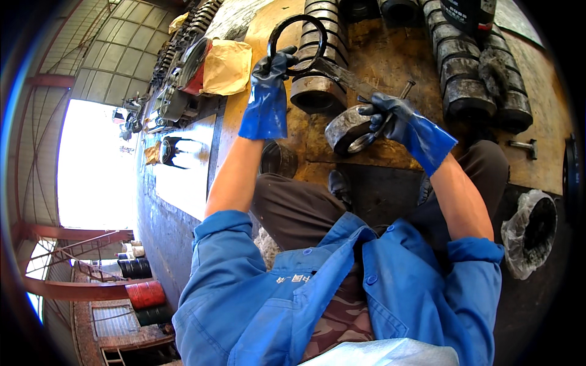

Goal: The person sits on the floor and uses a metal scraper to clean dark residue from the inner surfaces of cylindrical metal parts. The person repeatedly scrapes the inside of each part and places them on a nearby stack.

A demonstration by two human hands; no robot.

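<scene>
My left hand (267, 91), in a blue rubber glove with a dark, smeared palm, is closed on the lower left of a shiny black ring (321, 38), holding it upright over the bench. My right hand (400, 119), gloved the same way, is closed around a flat tool that looks like a brush (345, 76). Its wide, blurred end reaches to the ring's lower right edge. Just under the right fingers, a thick grimy metal ring (343, 129) sits tilted on the wooden board. A metal rod with a small head (408, 89) sticks out behind that hand; whether I grip it is unclear.
Metal rings lie in rows, one (320, 91) beside the black ring and others (467, 91) at right. A dark container (467, 15) stands behind them. Brown paper (227, 67) lies left. A hammer-like tool (525, 146) and plastic-wrapped ring (530, 235) are at right.
</scene>
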